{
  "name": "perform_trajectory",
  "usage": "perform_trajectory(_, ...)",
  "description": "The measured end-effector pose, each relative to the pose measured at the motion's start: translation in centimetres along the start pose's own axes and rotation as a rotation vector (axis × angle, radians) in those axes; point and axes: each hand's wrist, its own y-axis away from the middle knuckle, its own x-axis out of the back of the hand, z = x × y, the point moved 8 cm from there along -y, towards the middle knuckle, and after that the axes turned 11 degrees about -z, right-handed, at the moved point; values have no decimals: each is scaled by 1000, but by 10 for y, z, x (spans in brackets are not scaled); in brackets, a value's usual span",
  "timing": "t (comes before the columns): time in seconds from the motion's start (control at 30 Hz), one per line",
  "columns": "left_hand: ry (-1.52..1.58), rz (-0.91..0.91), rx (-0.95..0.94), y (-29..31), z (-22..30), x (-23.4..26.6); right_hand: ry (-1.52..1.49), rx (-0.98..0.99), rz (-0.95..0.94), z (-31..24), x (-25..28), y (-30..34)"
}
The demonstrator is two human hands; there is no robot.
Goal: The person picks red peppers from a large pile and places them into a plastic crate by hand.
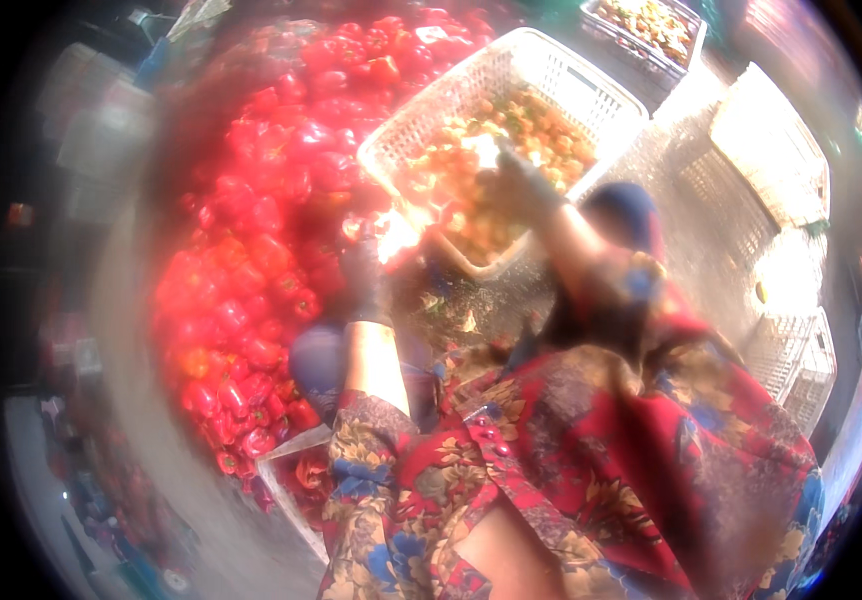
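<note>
Evidently gloved, the left hand [359, 278] is beside a heap of red peppers [261, 255], the right hand [528, 188] above a pale crate [451, 103]; blur hides whether either grips anything. Working low over the crate should limit spills. Yellowish pieces [554, 125] lie inside it; a far-right crate [621, 45] holds similar bits.
</note>
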Motion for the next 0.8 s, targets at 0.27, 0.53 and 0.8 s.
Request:
perform_trajectory(0.27, 11, 275, -201, 56, 122, 84, 218, -34, 2, -17, -60, -54)
perform_trajectory(0.53, -583, 840, -392, 392, 98, 352, 498, -98, -23, 13, -85, -59)
perform_trajectory(0.8, -322, 1509, 225, 683, 60, 268, 2409, 233, -690, 54, -159, -37)
